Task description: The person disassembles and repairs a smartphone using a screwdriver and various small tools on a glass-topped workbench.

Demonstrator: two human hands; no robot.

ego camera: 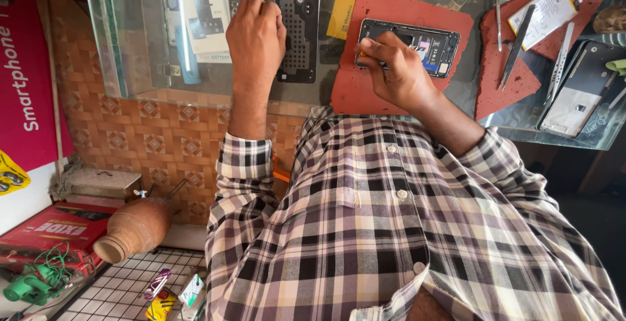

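Glass counter (140, 66) carries red mats (365, 86), opened phones (407, 44), tweezers (515, 47).

We're seeing a glossy glass table (140, 66), rough red foam mats (378, 92) on top, shiny metal tweezers (561, 60), a matt black plastic phone cover (298, 30), our soft woven checked shirt (391, 229), and a dull clay pot (134, 228) below.

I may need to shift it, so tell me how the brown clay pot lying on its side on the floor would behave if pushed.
The brown clay pot lies on its side and looks round-bellied, so it would probably roll rather than slide. It appears to be unglazed earthenware, likely heavy for its size and brittle. Its narrow neck may make it curve as it rolls.
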